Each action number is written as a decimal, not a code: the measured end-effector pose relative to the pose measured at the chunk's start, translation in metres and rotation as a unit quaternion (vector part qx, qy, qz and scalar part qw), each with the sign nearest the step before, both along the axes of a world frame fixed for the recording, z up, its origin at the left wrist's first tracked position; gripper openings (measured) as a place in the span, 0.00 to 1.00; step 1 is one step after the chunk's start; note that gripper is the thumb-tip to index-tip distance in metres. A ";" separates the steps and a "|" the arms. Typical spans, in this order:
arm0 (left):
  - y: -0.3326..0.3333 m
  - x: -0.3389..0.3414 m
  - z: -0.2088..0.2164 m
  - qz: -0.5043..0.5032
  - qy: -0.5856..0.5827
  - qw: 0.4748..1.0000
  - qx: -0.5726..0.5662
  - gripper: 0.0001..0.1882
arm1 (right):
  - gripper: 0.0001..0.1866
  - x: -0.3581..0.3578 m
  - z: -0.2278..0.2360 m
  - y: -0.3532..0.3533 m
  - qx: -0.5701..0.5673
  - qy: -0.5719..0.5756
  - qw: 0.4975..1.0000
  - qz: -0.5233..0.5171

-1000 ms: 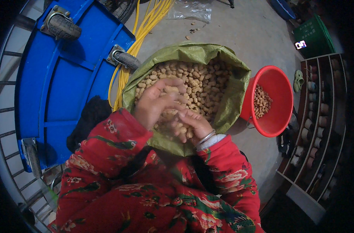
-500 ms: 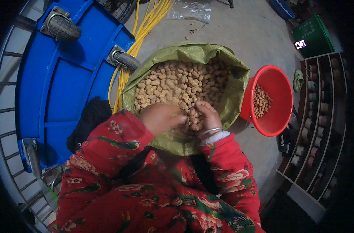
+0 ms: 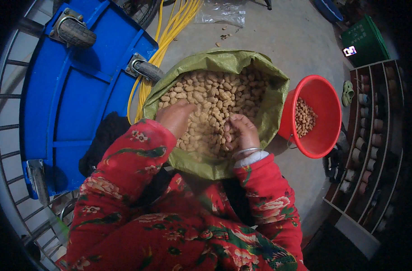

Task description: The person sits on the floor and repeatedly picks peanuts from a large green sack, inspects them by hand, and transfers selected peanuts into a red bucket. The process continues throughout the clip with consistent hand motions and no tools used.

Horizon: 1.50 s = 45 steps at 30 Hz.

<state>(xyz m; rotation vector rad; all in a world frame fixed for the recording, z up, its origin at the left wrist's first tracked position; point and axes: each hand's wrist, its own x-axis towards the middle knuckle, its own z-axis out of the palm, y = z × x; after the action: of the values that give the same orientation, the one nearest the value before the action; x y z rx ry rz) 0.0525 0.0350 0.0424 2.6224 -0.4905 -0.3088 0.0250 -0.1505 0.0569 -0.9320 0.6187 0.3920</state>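
A green woven sack [image 3: 201, 167] stands in front of me with its mouth folded open, full of unshelled peanuts [image 3: 210, 97]. Over the left side of the heap is my left hand [image 3: 176, 117], its fingers pointing down at the peanuts and smeared by motion, so its grip does not show. My right hand [image 3: 244, 133], a silver bangle at its wrist, stays near the sack's right front with its fingers curled round a few peanuts. To the right of the sack, a red bucket [image 3: 321, 140] holds a small pile of reddish-brown shelled peanuts [image 3: 305, 117].
At left a blue wheeled platform [image 3: 84, 99] stands on edge beside metal railings [image 3: 9, 126]. Yellow hose [image 3: 169, 29] runs behind the sack. A clear plastic bag [image 3: 221, 13] lies on the floor. A shoe rack [image 3: 366, 149] and green bin [image 3: 366, 43] line the right.
My left hand has moved away from my right hand, left and slightly up over the heap. My right hand has stayed nearly in place.
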 end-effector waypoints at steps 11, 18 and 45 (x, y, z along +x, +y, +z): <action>-0.019 -0.010 -0.028 -0.067 0.050 0.983 0.166 0.15 | 0.05 -0.004 0.004 -0.010 -0.015 -0.028 0.999 -0.017; -0.015 -0.013 -0.038 -0.046 0.067 0.979 0.188 0.13 | 0.05 -0.006 0.005 -0.011 -0.009 -0.015 1.000 -0.020; 0.000 0.018 0.005 0.073 0.116 0.968 -0.212 0.04 | 0.03 -0.006 0.006 0.005 -0.122 -0.021 0.988 0.090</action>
<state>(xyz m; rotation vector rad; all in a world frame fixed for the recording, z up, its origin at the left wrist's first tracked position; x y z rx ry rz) 0.0701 0.0346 0.0478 2.1575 -0.2490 -0.4074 0.0189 -0.1456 0.0624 -1.2317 0.5540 0.4632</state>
